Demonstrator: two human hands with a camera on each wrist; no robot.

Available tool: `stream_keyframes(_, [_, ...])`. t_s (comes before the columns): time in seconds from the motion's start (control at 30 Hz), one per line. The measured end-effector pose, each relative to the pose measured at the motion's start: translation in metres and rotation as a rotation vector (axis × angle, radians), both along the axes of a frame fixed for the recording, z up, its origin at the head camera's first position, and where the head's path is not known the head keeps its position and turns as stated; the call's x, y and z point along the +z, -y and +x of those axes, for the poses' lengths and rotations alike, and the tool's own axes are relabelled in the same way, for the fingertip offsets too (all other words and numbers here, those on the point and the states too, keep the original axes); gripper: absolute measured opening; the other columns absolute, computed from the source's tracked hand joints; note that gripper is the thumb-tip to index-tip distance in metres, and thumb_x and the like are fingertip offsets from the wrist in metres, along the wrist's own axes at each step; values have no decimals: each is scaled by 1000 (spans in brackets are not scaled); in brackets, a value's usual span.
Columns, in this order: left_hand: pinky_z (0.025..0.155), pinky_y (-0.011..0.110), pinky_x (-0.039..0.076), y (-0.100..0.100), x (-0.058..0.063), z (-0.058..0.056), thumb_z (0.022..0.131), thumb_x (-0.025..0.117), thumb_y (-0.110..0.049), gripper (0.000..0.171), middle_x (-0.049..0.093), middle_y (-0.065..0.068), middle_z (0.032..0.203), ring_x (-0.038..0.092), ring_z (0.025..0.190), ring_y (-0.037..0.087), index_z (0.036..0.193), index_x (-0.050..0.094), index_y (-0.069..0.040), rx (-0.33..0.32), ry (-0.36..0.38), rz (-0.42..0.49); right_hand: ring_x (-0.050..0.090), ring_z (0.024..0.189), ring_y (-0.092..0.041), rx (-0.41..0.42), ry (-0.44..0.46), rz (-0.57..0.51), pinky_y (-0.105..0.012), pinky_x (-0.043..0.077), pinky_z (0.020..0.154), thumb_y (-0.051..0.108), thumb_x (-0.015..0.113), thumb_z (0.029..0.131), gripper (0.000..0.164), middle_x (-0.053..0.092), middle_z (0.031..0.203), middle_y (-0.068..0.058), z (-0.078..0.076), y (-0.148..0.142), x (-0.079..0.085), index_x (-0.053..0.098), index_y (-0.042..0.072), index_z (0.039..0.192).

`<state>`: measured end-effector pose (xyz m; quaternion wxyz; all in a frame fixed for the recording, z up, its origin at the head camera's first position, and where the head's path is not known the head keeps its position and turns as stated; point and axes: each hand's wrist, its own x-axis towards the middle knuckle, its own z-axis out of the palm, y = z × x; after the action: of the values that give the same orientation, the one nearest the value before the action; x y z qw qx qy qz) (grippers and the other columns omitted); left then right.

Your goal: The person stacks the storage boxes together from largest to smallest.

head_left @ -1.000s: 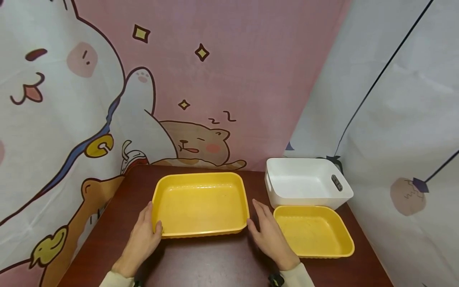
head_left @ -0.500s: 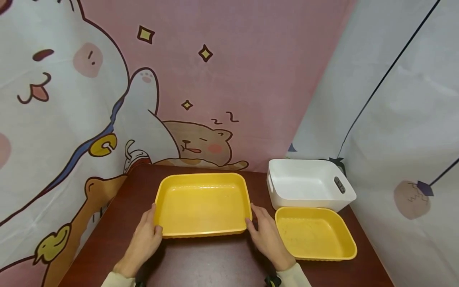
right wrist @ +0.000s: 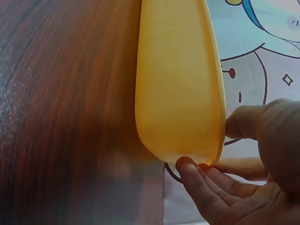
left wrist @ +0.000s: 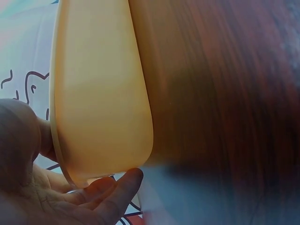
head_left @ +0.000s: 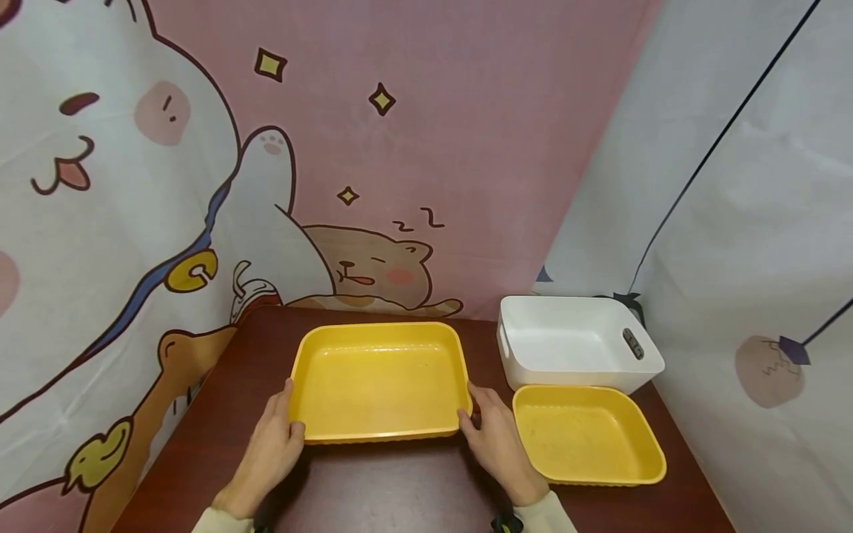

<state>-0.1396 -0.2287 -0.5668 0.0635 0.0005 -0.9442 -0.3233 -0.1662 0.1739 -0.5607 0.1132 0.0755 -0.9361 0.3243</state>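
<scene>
A large yellow plastic tray [head_left: 380,381], shallow with rounded corners and a bare inside, sits in front of me on the dark table. My left hand [head_left: 269,448] grips its left near corner, thumb at the rim and fingers along the end wall. At the opposite corner my right hand [head_left: 494,437] holds the tray the same way. The left wrist view shows the tray's long side [left wrist: 101,93] with fingertips [left wrist: 133,176] against its end. In the right wrist view, the thumb [right wrist: 243,121] is on the rim and the fingers press the end wall.
To the right, a smaller yellow tray [head_left: 589,437] lies just in front of a white bin [head_left: 573,375] with handle cutouts. The reddish-brown tabletop [head_left: 380,488] ends at a cartoon-printed cloth [head_left: 480,148] behind and at the sides.
My right hand has come in to the tray's right end, its thumb now over the rim. The left hand keeps its hold. The view has shifted slightly.
</scene>
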Motion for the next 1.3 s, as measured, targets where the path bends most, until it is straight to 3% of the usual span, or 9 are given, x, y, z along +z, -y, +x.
stream_keyframes(0.2, [124,73,53,-2,0,1,106,62,0,79,51,40,169,63,149,55,177,29,15,-6,-33,-4,79,102,-20,7,-12,-10,-35,70,86,10,88,102,55,79,136,-19,1,-2,0,72,-5,152])
stream_keyframes(0.4, [122,73,55,-3,-1,2,107,63,0,78,54,40,166,66,145,54,176,31,16,-14,-58,-13,79,105,-23,-12,19,-13,-39,71,90,11,88,102,55,79,136,-19,3,-4,1,72,-4,153])
stream_keyframes(0.7, [122,72,55,-5,-3,2,107,63,0,80,53,38,169,65,146,51,178,30,13,-28,-51,-9,76,106,-21,-23,26,0,-38,69,92,10,85,101,57,79,138,-18,5,-7,0,71,-4,154])
stream_keyframes(1.03, [121,70,56,-8,-5,3,105,66,1,81,53,37,169,67,145,49,178,32,12,-49,-73,-12,79,130,-39,-21,-19,28,-56,67,110,9,83,100,59,77,144,-23,13,-12,0,69,-7,156])
stream_keyframes(1.3, [121,68,56,-11,-7,4,105,66,0,82,52,35,171,66,148,48,178,32,10,-51,-77,-28,79,131,-43,-12,-92,99,-56,67,111,6,83,99,60,75,144,-28,17,-12,-2,68,-11,155])
